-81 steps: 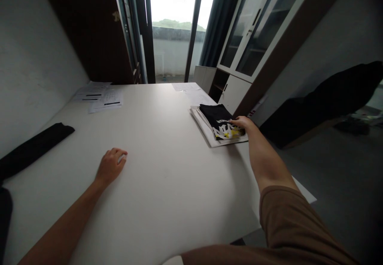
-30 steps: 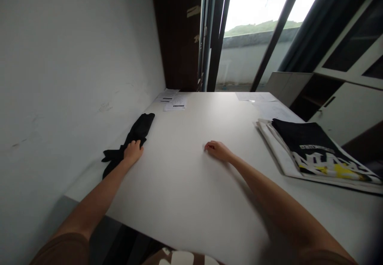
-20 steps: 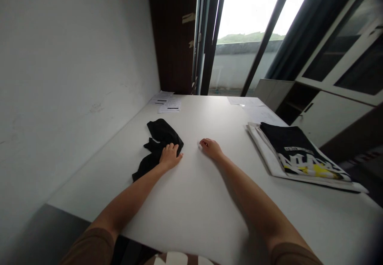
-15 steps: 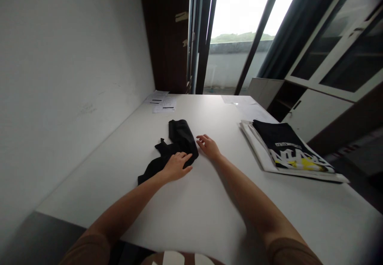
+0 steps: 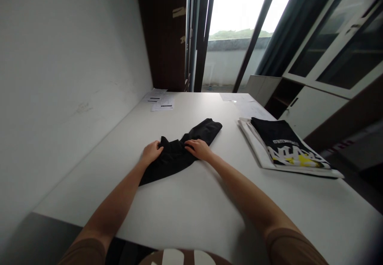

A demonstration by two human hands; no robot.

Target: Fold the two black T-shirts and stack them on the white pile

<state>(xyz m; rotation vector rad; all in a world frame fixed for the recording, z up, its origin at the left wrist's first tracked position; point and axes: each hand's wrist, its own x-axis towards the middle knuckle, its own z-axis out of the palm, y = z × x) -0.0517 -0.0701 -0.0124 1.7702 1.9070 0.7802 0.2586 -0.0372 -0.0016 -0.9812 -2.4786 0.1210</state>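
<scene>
A black garment lies slantwise on the white table, one end reaching to the far right. Its exact kind cannot be made out. My left hand is closed on the upper edge at the garment's left part, thumb and fingers pinching the cloth. My right hand rests over the middle, its fingers curled onto the cloth near a fold. Part of the garment is hidden beneath both hands.
To the right lies a stack of folded clothes, topped by a black shirt with white and yellow print. Printed papers lie at the far left. A wall borders the table's left side.
The garment's folded far part has swung out to the right, so it lies straighter. My left hand has moved left to its upper edge. My right hand has come onto the cloth.
</scene>
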